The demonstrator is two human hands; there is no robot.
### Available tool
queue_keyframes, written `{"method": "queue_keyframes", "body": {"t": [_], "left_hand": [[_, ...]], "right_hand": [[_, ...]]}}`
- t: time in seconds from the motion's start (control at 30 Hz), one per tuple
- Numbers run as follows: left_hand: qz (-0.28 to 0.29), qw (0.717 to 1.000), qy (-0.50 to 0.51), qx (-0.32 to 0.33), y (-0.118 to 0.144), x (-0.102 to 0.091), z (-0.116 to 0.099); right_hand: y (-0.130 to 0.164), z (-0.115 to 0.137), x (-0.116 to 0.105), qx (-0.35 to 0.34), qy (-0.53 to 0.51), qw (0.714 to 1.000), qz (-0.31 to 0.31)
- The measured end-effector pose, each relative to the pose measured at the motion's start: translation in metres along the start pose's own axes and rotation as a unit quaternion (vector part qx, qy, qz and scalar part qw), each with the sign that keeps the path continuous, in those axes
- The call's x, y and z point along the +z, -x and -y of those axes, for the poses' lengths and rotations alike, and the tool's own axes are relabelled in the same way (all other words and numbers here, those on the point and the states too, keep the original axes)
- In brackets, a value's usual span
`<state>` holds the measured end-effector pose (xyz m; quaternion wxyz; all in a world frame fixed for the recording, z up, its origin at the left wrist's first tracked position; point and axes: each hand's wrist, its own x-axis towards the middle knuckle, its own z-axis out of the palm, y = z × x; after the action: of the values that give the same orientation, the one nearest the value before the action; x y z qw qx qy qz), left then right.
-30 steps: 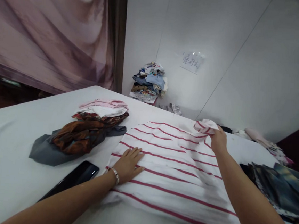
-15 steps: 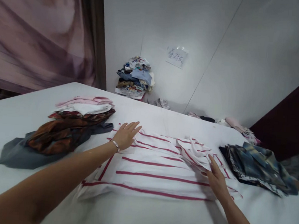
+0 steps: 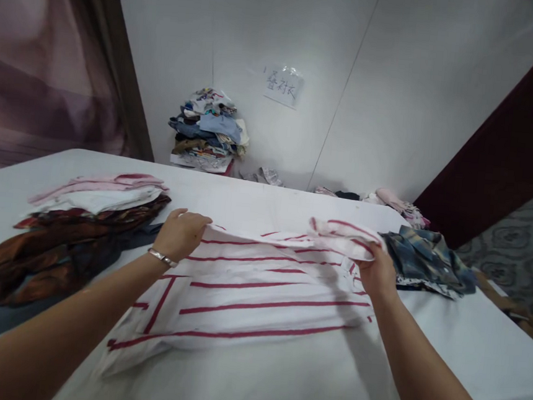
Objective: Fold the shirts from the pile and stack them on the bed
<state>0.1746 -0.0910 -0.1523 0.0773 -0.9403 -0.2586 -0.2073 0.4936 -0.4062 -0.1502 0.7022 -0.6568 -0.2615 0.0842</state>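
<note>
two hands (image 3: 180,235) (image 3: 378,272), one striped garment (image 3: 263,288)

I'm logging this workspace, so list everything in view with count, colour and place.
Striped garment: one, white with red stripes, on table
Table: one, white, centre
Left pile: one, pink, white, brown, grey, table's left
Right pile: one, mostly blue-green, table's right
Tall clothes stack: one, mixed colours, beyond table
Loose clothes: several, pink, white, black, beyond table
Sign: one, white, on wall
Wall: one, grey, behind table
Curtain: one, pinkish, far left
Panel: one, dark red, right
Patterned surface: one, grey, far right
Bracelet: one, silvery, left wrist
Left hand: one, bare, garment's far left corner
Right hand: one, bare, holding garment's right end
</note>
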Motion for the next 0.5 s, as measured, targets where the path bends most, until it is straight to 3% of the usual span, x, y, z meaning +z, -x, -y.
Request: {"method": "queue_keyframes", "body": {"t": [0.07, 0.17, 0.27, 0.5], "left_hand": [[-0.001, 1.0, 0.0, 0.025, 0.01, -0.004, -0.001], [0.053, 0.996, 0.029, 0.069, 0.035, 0.005, -0.005], [0.106, 0.988, 0.067, 0.086, 0.059, 0.017, -0.009], [0.098, 0.992, 0.06, 0.05, 0.08, 0.014, -0.021]], "right_hand": [[0.005, 0.006, -0.006, 0.008, -0.082, 0.996, -0.02], [0.027, -0.003, -0.017, 0.088, -0.178, 0.98, -0.028], [0.056, -0.021, -0.031, 0.132, -0.157, 0.979, -0.008], [0.096, -0.033, -0.05, 0.162, -0.16, 0.974, 0.013]]}}
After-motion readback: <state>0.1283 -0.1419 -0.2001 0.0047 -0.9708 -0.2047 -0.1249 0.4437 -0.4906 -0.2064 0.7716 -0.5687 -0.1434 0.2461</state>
